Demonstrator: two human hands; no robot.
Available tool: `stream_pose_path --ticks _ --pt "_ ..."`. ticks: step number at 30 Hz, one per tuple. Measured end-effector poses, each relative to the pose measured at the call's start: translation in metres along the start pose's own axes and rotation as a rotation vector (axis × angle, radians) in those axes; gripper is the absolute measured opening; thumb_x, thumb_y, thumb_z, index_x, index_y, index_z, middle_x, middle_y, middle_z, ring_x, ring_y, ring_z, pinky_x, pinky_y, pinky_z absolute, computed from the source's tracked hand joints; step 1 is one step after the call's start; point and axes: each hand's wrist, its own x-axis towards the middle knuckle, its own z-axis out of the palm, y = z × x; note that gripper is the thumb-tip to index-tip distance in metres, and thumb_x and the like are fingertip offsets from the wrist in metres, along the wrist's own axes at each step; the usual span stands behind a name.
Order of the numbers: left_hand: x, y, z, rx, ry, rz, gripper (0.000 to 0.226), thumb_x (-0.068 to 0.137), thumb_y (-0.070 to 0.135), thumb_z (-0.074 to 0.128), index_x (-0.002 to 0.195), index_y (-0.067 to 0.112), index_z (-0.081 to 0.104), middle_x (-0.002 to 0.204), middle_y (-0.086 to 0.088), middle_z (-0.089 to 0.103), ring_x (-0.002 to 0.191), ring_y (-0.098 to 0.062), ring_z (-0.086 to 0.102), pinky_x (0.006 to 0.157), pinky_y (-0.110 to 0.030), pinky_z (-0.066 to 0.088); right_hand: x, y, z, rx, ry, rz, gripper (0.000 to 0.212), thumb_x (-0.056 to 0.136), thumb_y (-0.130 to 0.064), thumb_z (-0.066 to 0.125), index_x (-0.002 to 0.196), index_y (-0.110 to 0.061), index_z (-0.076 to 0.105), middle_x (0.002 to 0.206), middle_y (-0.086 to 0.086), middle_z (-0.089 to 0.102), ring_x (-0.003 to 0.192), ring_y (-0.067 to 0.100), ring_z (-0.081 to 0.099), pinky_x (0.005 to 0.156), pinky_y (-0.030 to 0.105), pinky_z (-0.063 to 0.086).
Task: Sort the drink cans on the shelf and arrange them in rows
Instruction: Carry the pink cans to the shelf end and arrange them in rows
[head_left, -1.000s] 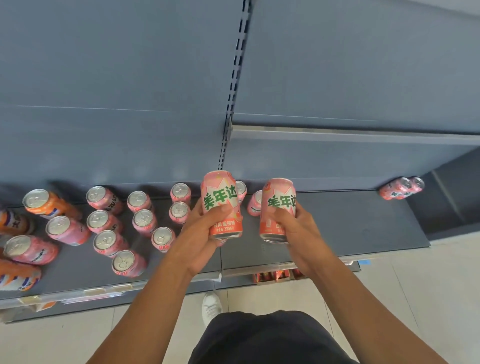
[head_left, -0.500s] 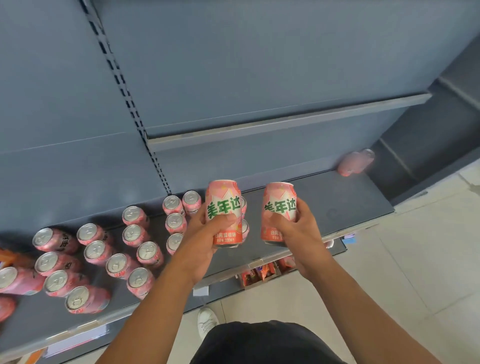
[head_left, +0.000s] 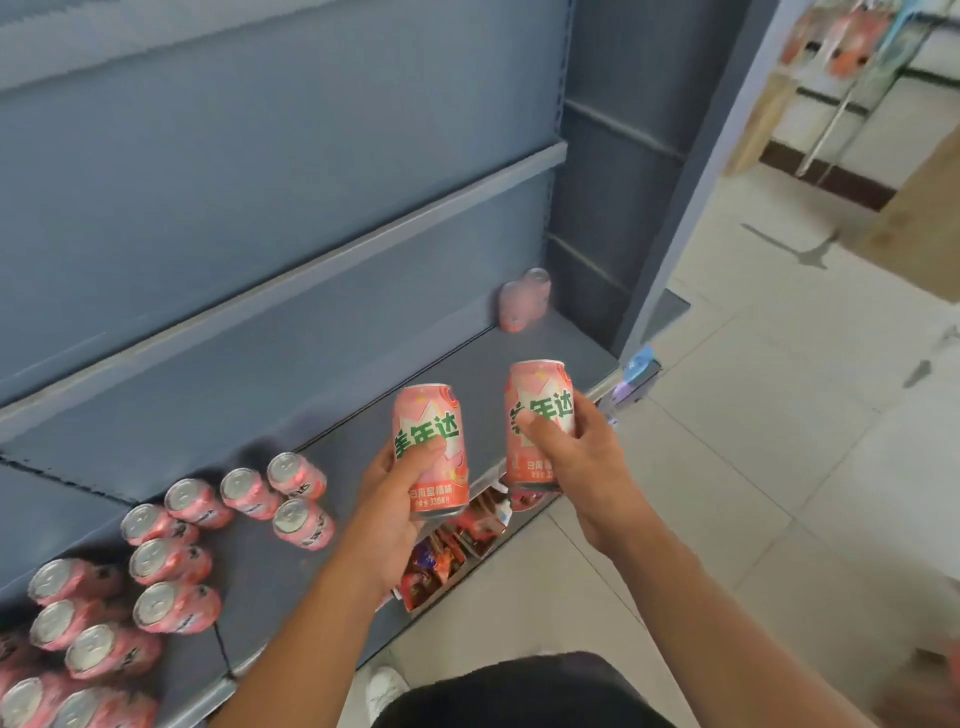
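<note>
My left hand (head_left: 392, 512) grips an upright pink can with green lettering (head_left: 434, 441), held above the front edge of the grey shelf (head_left: 374, 415). My right hand (head_left: 576, 457) grips a second pink can of the same kind (head_left: 540, 410), a little further right and higher. Several pink cans (head_left: 171, 561) stand in rough rows on the shelf at the lower left. Two pink cans (head_left: 522, 301) stand at the shelf's far right end against the back panel, blurred.
An upper grey shelf edge (head_left: 311, 254) runs above the can shelf. A lower shelf holds snack packets (head_left: 441, 556). The shelf's upright end panel (head_left: 613, 208) closes the right side. Tiled floor (head_left: 753, 467) spreads to the right.
The view has swung to the right, so the rows of cans slid to the lower left. Both hands with their cans have moved right along the shelf towards the two far cans.
</note>
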Motion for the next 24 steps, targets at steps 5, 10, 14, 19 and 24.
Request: stream_pose_path --ticks 5,10,14,19,24 --pt "0.021 -0.005 0.063 0.105 -0.063 0.001 0.051 0.066 0.029 0.071 0.115 0.018 0.06 0.096 -0.005 0.076 0.086 -0.022 0.073 0.07 -0.035 0.057 0.011 -0.015 -0.057 0.055 0.072 0.007 0.041 0.077 -0.034 0.075 0.111 -0.014 0.066 0.096 0.01 0.074 0.085 0.028 0.074 0.072 0.042 0.062" --pt "0.057 -0.004 0.094 0.147 -0.057 0.008 0.056 0.066 0.032 0.073 0.119 0.02 0.06 0.107 -0.009 0.073 0.096 -0.026 0.071 0.07 -0.034 0.057 0.04 -0.024 -0.083 0.138 0.132 0.038 0.024 0.091 -0.026 0.069 0.113 -0.018 0.063 0.098 0.006 0.073 0.082 0.02 0.074 0.065 0.03 0.059" --pt "0.1 0.0 0.106 0.152 -0.117 -0.042 0.064 0.068 0.032 0.083 0.126 0.022 0.057 0.112 -0.009 0.072 0.102 -0.027 0.07 0.076 -0.036 0.056 0.079 -0.034 -0.092 0.144 0.143 0.062 0.023 0.09 -0.023 0.07 0.111 -0.019 0.061 0.093 0.002 0.072 0.076 0.014 0.072 0.067 0.031 0.06" --pt "0.156 0.006 0.131 0.153 -0.234 -0.085 0.054 0.071 0.03 0.076 0.121 0.019 0.058 0.097 -0.004 0.076 0.087 -0.019 0.074 0.068 -0.03 0.058 0.139 -0.056 -0.1 0.042 0.165 0.093 0.027 0.087 -0.018 0.072 0.111 -0.014 0.061 0.096 0.007 0.07 0.08 0.018 0.07 0.072 0.037 0.062" --pt "0.214 0.013 0.146 0.214 -0.235 -0.142 0.059 0.067 0.039 0.076 0.122 0.026 0.059 0.106 -0.003 0.074 0.094 -0.019 0.073 0.08 -0.038 0.057 0.194 -0.074 -0.108 -0.049 0.16 0.14 0.024 0.09 -0.022 0.07 0.112 -0.02 0.059 0.101 0.005 0.069 0.088 0.019 0.07 0.069 0.03 0.06"
